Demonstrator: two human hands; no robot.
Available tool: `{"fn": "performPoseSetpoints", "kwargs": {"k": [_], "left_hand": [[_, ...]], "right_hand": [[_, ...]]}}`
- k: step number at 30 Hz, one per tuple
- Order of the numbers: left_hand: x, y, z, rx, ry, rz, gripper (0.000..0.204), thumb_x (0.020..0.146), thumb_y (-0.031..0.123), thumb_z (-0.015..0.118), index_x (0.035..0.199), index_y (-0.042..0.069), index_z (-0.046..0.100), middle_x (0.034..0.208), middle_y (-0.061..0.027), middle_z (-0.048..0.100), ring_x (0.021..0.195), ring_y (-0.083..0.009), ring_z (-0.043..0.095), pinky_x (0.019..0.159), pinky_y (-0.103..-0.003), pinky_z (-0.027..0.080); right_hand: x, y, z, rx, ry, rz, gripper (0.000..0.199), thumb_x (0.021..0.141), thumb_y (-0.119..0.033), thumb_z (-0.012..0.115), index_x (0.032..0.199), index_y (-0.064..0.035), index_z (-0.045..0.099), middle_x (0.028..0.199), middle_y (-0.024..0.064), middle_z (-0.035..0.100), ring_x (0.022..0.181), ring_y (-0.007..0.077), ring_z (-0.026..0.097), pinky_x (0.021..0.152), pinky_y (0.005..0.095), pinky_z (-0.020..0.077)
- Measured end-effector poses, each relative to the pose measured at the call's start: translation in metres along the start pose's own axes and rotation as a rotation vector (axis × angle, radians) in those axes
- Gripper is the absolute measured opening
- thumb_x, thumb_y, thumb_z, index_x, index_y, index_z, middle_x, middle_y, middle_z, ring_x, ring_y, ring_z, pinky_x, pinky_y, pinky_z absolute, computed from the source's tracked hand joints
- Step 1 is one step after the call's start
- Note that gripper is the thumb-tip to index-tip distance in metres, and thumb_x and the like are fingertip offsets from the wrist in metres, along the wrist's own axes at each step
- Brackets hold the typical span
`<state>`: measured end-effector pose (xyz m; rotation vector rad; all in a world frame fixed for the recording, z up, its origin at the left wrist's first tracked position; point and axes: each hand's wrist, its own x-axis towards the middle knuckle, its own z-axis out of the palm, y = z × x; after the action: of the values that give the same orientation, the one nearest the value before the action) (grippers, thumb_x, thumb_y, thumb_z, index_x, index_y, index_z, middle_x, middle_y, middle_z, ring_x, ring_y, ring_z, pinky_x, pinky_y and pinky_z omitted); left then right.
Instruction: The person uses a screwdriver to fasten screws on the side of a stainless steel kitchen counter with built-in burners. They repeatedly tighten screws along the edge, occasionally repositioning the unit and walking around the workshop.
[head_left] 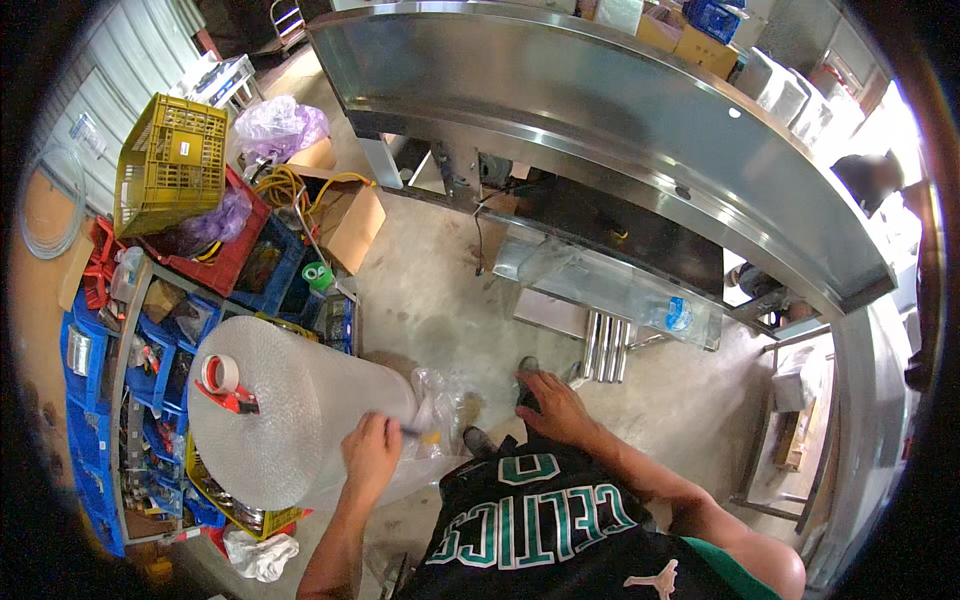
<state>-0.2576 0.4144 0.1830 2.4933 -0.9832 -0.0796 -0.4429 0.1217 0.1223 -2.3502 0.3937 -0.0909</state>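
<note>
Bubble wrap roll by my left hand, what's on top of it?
A red tape dispenser rests on the upper end of the bubble wrap roll; the patch directly beneath the dispenser is covered.

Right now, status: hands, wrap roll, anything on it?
Left hand curled by bubble-wrap roll, hold unclear. Right hand lowered, grip unclear. Roll upright, red tape dispenser on top.

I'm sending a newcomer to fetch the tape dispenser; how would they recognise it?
Find the big bubble-wrap roll by the person's left hand. On the roll's round upper end lies the tape dispenser. Unlike the blue bins beyond the roll, it is bright red and carries a pale ring of tape.
</note>
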Motion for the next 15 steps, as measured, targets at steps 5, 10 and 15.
{"fn": "performPoseSetpoints", "kwargs": {"k": [5,10,15], "left_hand": [[0.119,0.086,0.067,-0.506,-0.170,-0.091,0.029,0.099,0.031,0.058,0.090,0.004,0.061,0.083,-0.0191,0.064,0.078,-0.0417,0.063,0.067,-0.050,0.048],[0.231,0.119,0.128,-0.460,-0.277,-0.128,0.038,0.099,0.040,0.055,0.093,0.004,0.064,0.090,-0.0198,0.068,0.085,-0.0413,0.065,0.074,-0.051,0.049],[0.343,0.089,0.201,-0.283,0.150,-0.092,0.034,0.099,0.035,0.056,0.112,0.004,0.061,0.100,-0.0175,0.065,0.089,-0.0376,0.065,0.084,-0.049,0.051]], "right_hand": [[0.063,-0.011,-0.021,0.247,0.022,-0.291,0.057,0.089,-0.024,0.073,0.137,-0.0028,0.050,0.121,0.0217,0.064,0.101,0.0373,0.066,0.087,0.0480,0.0527],[0.106,0.062,-0.046,0.639,-0.145,0.312,0.049,0.090,-0.021,0.075,0.128,0.0015,0.056,0.092,0.0143,0.071,0.073,0.0203,0.067,0.070,0.0362,0.0567],[0.154,0.153,-0.081,0.707,-0.231,0.569,0.034,0.093,-0.024,0.073,0.115,-0.0001,0.066,0.094,0.0081,0.070,0.066,0.0143,0.060,0.064,0.0314,0.0564]]}}
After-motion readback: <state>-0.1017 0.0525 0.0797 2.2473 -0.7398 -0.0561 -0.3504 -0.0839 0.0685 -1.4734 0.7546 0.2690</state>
